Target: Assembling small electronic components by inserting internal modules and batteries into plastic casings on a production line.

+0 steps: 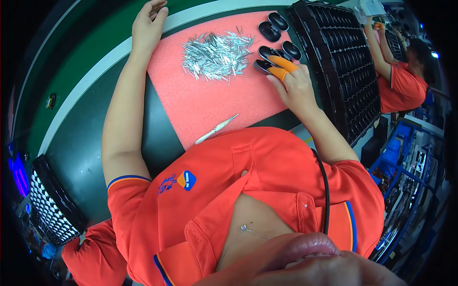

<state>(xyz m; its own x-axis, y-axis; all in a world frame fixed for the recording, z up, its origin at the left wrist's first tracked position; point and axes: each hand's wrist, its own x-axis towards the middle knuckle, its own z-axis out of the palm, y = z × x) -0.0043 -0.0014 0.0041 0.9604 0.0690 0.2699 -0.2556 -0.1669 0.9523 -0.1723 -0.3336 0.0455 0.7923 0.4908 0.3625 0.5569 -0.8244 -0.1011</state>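
My right hand point(298, 88), with orange finger cots point(283, 63) on two fingers, reaches over a group of glossy black oval shells. Its fingertips and thumb close on the nearest black oval shell point(261, 66); the far side of the grip is hidden. Another shell point(266, 51) touches the upper finger, and one more point(291, 49) lies just beyond. My left hand point(151, 18) rests past the mat's far left corner, holding nothing I can see, thumb apart from loosely bent fingers; the top edge cuts part of it off. A heap of thin silvery strips point(214, 55) lies between the hands.
A pink foam mat point(171, 102) covers part of the dark green table point(90, 138). A slim white pointed tool point(217, 128) lies near my body. Two more shells point(270, 31) sit at the far right corner. Black slotted trays point(338, 62) stand right; a co-worker point(403, 86) is beyond.
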